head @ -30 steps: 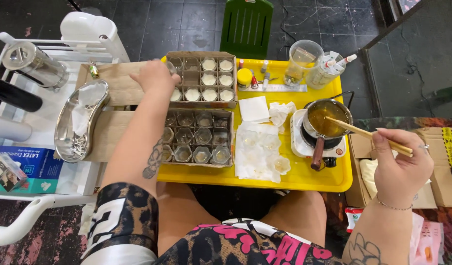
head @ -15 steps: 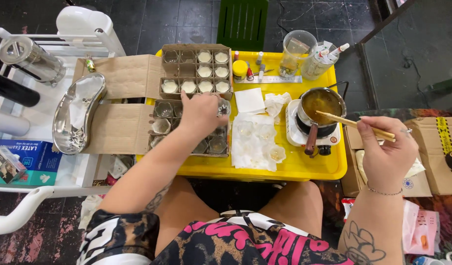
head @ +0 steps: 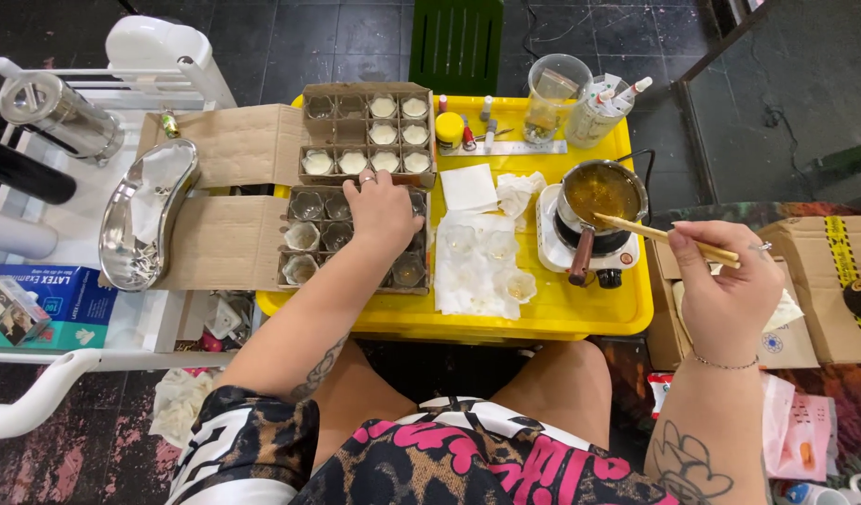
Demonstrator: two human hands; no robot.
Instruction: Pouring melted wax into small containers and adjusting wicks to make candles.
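2 hands are working over the yellow tray table [head: 542, 323], and you are sitting right against its near edge. Under your left hand [head: 383, 210] is lying the near cardboard box [head: 351, 238] of empty glass cups, with the far cardboard box [head: 369, 136], partly filled with pale wax, lying just beyond your knuckles. Your left hand is resting palm down on the near box, fingers curled over the cups at its right side; you cannot tell whether it is gripping 1. To the right of that hand, between both hands, a white cloth [head: 477, 266] is carrying a few more clear cups. Further right, just ahead of your right hand [head: 725, 285], the small pot [head: 600, 194] of amber liquid is sitting on its hot plate, its handle pointing back toward you. Your right hand is pinching the wooden stick [head: 664, 232] between thumb and fingers, closed around its near end. The stick's long axis is running left and slightly away from that hand, its tip dipping into the pot, so your right hand is clearly the nearer 1 to the pot.
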